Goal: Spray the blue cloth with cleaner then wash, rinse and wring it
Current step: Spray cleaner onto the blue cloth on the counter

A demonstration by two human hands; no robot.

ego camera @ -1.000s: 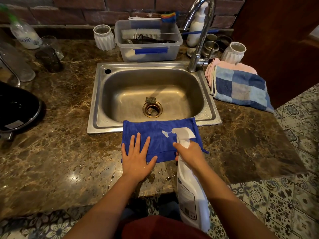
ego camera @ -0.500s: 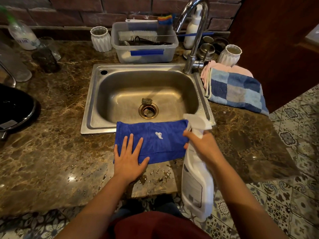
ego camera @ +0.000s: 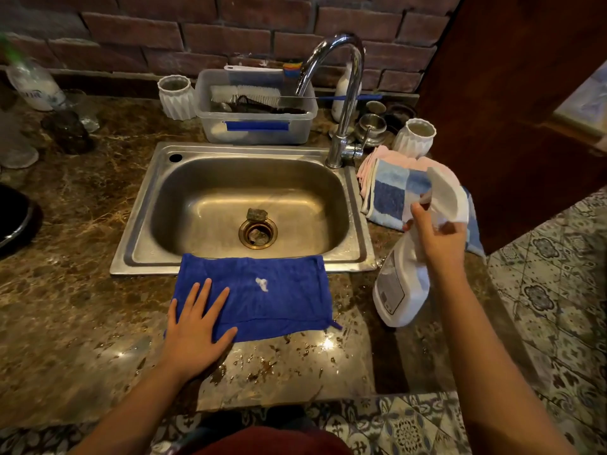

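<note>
The blue cloth (ego camera: 279, 297) lies flat on the marble counter, its far edge overlapping the front rim of the steel sink (ego camera: 138, 231). A small white blob of cleaner foam (ego camera: 262, 284) sits near its middle. My left hand (ego camera: 197, 326) presses flat, fingers spread, on the cloth's near-left corner. To the right of the cloth, my right hand (ego camera: 438, 238) grips the neck of the white spray bottle (ego camera: 399, 287), which hangs tilted just above the counter with its nozzle head pointing up and away.
A chrome tap (ego camera: 345, 93) arches over the dry sink; a stopper rests by the drain (ego camera: 258, 231). A checked blue towel (ego camera: 391, 192) on pink cloths lies right of the sink. Behind stand a plastic tub of brushes (ego camera: 256, 126), white cups, small metal bowls, and glasses at left.
My right hand has carried the spray bottle from over the cloth out to the right, beside the sink's corner. A foam blob now sits on the cloth. My left hand stays pressed on it.
</note>
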